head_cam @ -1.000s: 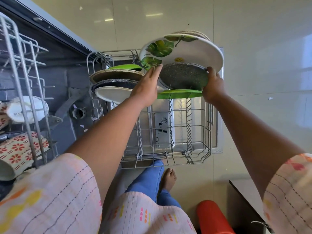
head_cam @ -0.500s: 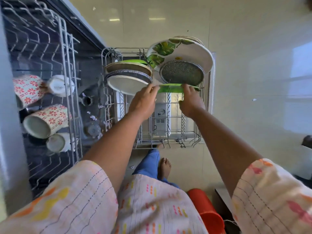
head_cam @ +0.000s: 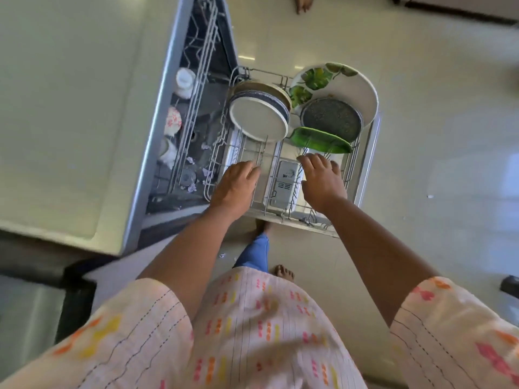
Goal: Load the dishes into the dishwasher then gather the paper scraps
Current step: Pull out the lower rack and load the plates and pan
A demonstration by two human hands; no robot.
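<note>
Over the pulled-out lower rack [head_cam: 216,175] of the open dishwasher [head_cam: 157,153], both hands hover palm-down and hold nothing. The left hand [head_cam: 236,185] sits above the rack's near left part, its fingers [head_cam: 252,171] loosely bent and close together by an upright wire tine. The right hand [head_cam: 323,181] is above the near right part, fingers [head_cam: 307,161] slightly spread and relaxed, their tips just short of the green plate [head_cam: 320,140].

That green plate stands tilted in the rack's right row. Behind it is a dark speckled plate [head_cam: 331,119], and behind that a large white plate with a green leaf print [head_cam: 339,82]. On the rack's left row a cream plate [head_cam: 258,119] leans at the front of a small stack of dark-rimmed plates [head_cam: 283,103].

Beside the rack, in the upper basket [head_cam: 196,88], cups lie on their sides, one with a red floral pattern [head_cam: 172,120]. Small paper scraps [head_cam: 192,187] lie on the dishwasher's floor, and one more scrap [head_cam: 222,255] lies on the tiled floor [head_cam: 421,164] near the person's foot.
</note>
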